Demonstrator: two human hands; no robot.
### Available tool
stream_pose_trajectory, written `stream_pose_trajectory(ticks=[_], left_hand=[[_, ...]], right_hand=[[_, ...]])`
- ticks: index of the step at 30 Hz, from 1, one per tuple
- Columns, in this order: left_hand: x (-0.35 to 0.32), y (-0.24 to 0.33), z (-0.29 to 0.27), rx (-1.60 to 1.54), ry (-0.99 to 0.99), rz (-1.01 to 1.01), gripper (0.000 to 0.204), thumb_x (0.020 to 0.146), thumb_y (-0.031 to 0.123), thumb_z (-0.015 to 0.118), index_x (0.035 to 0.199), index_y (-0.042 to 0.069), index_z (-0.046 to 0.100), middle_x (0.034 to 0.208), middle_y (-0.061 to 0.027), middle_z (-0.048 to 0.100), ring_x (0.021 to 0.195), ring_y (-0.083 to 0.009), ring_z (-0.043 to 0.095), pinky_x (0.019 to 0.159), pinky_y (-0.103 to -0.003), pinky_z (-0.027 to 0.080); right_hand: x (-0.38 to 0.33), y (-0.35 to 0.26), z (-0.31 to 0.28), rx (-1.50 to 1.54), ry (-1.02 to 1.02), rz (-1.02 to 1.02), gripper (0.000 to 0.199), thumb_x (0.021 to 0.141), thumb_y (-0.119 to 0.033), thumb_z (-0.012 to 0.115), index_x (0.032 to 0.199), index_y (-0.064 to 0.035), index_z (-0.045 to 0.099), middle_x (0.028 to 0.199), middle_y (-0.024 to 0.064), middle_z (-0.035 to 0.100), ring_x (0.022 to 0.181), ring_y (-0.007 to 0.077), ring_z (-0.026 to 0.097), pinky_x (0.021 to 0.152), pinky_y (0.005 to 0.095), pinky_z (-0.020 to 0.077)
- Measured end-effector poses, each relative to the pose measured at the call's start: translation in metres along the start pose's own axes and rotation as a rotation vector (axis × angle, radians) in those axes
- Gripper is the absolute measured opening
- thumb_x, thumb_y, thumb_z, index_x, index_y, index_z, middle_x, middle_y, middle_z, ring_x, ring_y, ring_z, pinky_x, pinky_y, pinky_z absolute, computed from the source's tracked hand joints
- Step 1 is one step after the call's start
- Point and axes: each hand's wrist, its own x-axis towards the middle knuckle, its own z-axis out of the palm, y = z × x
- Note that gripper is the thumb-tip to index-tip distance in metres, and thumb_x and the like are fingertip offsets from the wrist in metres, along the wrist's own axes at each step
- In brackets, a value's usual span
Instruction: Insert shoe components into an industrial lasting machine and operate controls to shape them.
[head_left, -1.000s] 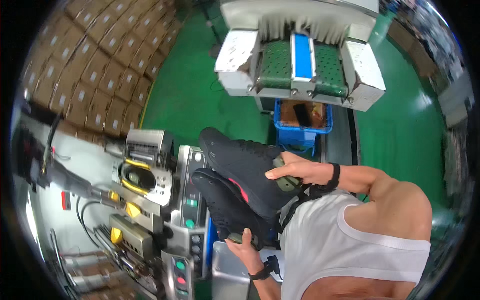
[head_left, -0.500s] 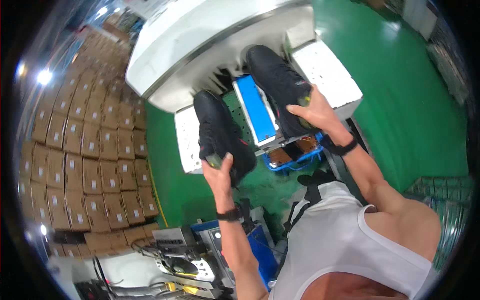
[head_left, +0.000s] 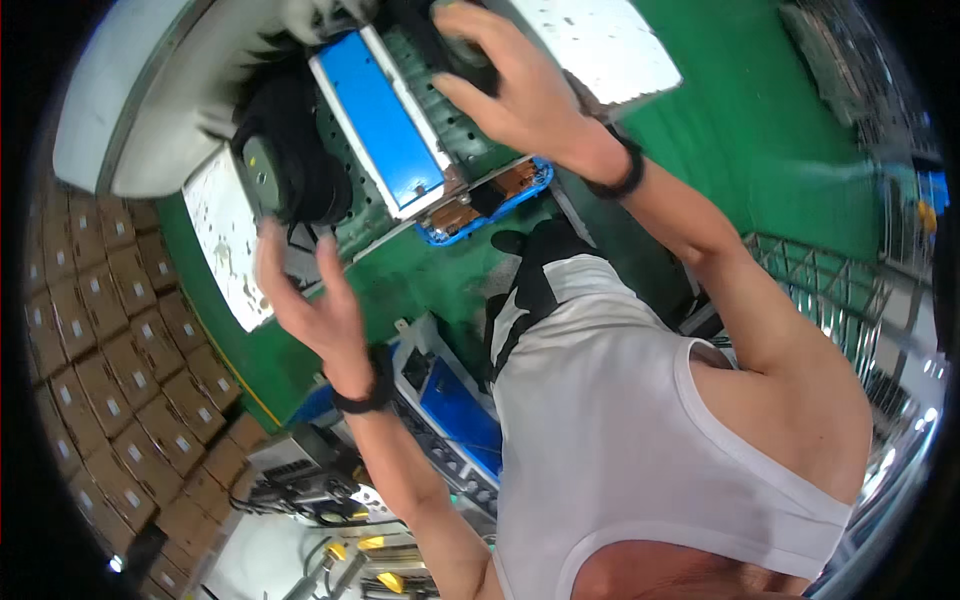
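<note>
The left black shoe [head_left: 308, 165] stands on a green perforated plate [head_left: 352, 205], its toe end in the machine's opening. A grey-green insert [head_left: 263, 172] shows in the shoe's collar. My left hand [head_left: 325, 310] is just behind its heel, fingers apart and holding nothing. At the top edge the right black shoe [head_left: 470, 62] is partly hidden by my right hand [head_left: 530, 95]. That hand's thumb and fingers are spread beside the heel, not closed on it. Between the shoes runs a blue panel [head_left: 382, 120] in a white frame.
The machine's white hood [head_left: 130, 90], fringed with dark strips, overhangs the shoes. White side blocks [head_left: 225, 250] flank the plate. A blue-rimmed tray [head_left: 500, 205] sits low in front. Stacked cartons [head_left: 140, 370] fill the left; a wire cage [head_left: 825, 285] stands at right.
Both shoes have gone from my grip onto the plate, farther under the hood. My hands have opened and come off them. The view has turned and shifted.
</note>
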Motion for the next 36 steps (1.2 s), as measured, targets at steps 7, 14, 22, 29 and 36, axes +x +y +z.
stream_pose_trajectory(ticks=[7, 14, 22, 29, 36], left_hand=[[-0.181, 0.045, -0.01, -0.335, -0.496, -0.565, 0.023, 0.086, 0.0, 0.073, 0.109, -0.001, 0.068, 0.099, -0.0169, 0.07, 0.083, -0.03, 0.071, 0.075, -0.035, 0.056], [-0.242, 0.055, 0.009, -0.676, -0.356, -1.012, 0.04, 0.09, 0.004, 0.073, 0.128, 0.001, 0.06, 0.106, -0.0121, 0.073, 0.091, -0.0143, 0.068, 0.079, -0.03, 0.054], [-0.31, 0.039, -0.017, -0.846, -0.239, -1.061, 0.042, 0.087, -0.004, 0.067, 0.127, 0.0, 0.055, 0.069, 0.0018, 0.049, 0.066, -0.0082, 0.048, 0.062, -0.027, 0.042], [-0.378, 0.058, -0.05, -0.869, -0.134, -1.172, 0.037, 0.088, 0.0, 0.069, 0.123, 0.003, 0.058, 0.067, 0.0048, 0.046, 0.065, -0.0053, 0.044, 0.06, -0.025, 0.037], [-0.454, 0.087, -0.082, -0.927, 0.021, -1.166, 0.03, 0.088, -0.001, 0.068, 0.117, 0.003, 0.061, 0.068, 0.0061, 0.044, 0.065, -0.0056, 0.041, 0.061, -0.024, 0.036]], right_hand=[[-0.106, -0.033, 0.001, 0.278, -1.72, 0.369, 0.028, 0.093, -0.025, 0.072, 0.096, -0.0002, 0.061, 0.085, 0.0105, 0.069, 0.072, 0.0186, 0.065, 0.065, 0.0354, 0.0513], [-0.141, -0.058, 0.05, 0.898, -1.88, 0.441, 0.029, 0.091, -0.02, 0.066, 0.111, 0.0009, 0.065, 0.083, 0.0043, 0.065, 0.073, 0.0134, 0.058, 0.065, 0.0342, 0.0487], [-0.158, -0.111, 0.064, 0.848, -2.177, 0.442, 0.031, 0.095, -0.03, 0.069, 0.102, 0.0, 0.063, 0.08, 0.0035, 0.064, 0.074, 0.0119, 0.059, 0.065, 0.0326, 0.0492], [-0.205, -0.176, 0.067, 0.543, -2.225, 0.084, 0.042, 0.091, -0.035, 0.074, 0.077, 0.0012, 0.057, 0.068, 0.0075, 0.052, 0.062, 0.0168, 0.05, 0.059, 0.0375, 0.0411], [-0.241, -0.222, 0.044, 0.58, -2.196, -0.026, 0.028, 0.092, -0.024, 0.073, 0.089, 0.0025, 0.066, 0.086, 0.0087, 0.062, 0.072, 0.0184, 0.06, 0.065, 0.0339, 0.0483]])
